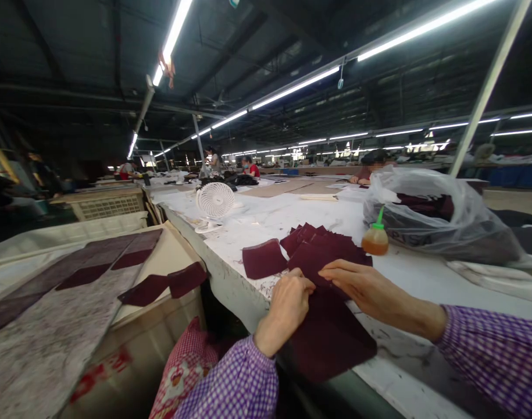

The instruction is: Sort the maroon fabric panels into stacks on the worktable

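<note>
A maroon fabric piece point(331, 334) hangs partly over the edge of the white table. My left hand point(291, 302) is closed on its upper left part, thumb and fingers pinched together. On its upper right side, my right hand point(361, 288) has its fingers together with the tips touching the cloth; whether they pinch it is hard to see. Just beyond my hands lies a fanned pile of maroon fabric pieces point(324, 244). One separate maroon piece point(264, 259) rests to the left of the pile.
On the table point(274, 212) stand a small white fan point(215, 201), a bottle with a green nozzle point(375, 240) and a clear plastic bag point(457, 227) holding dark cloth. At left, a large bin point(139, 343) carries a board with maroon pieces point(187, 279). Another person point(372, 166) sits across the table.
</note>
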`<state>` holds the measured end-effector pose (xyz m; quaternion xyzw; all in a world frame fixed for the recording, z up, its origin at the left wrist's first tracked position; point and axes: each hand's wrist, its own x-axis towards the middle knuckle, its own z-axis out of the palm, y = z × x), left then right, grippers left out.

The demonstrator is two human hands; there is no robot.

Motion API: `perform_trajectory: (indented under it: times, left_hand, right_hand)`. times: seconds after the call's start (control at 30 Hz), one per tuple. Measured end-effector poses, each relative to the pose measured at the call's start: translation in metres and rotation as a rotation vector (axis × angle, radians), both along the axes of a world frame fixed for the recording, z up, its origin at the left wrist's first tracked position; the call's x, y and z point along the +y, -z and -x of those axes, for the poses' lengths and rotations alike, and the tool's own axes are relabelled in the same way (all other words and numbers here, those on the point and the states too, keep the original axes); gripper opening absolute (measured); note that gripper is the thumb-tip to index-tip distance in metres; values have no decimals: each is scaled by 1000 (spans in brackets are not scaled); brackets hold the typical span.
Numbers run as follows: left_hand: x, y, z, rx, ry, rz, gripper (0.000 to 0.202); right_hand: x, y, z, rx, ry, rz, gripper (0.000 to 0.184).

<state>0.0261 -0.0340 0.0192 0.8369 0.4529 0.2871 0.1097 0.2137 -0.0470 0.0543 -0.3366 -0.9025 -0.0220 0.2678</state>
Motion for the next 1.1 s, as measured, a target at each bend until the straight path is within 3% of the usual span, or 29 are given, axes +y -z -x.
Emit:
perform_trajectory:
  times: [0.17,0.4,0.63,0.8,0.97,1.1]
  left_hand:
    - [-1,0,-13,54,-44,-2,27]
    - [0,6,-13,81,-44,-49,28]
    - [5,9,21,-69,84,9,20]
    - [-1,13,47,-96,121,-63,18]
    - [-5,19,53,-69,167,-184,20]
    - [-3,22,54,-96,176,-193,18]
  right_hand:
    - [-2,-3,-5,-38,82,-8,31]
    - [0,19,-4,-165,89,124,39]
    - [0,18,-4,-218,49,184,37]
    - [-2,11,-3,-264,33,216,42]
    - [-2,11,0,-367,29,182,51]
    - [-1,9,7,-515,46,90,58]
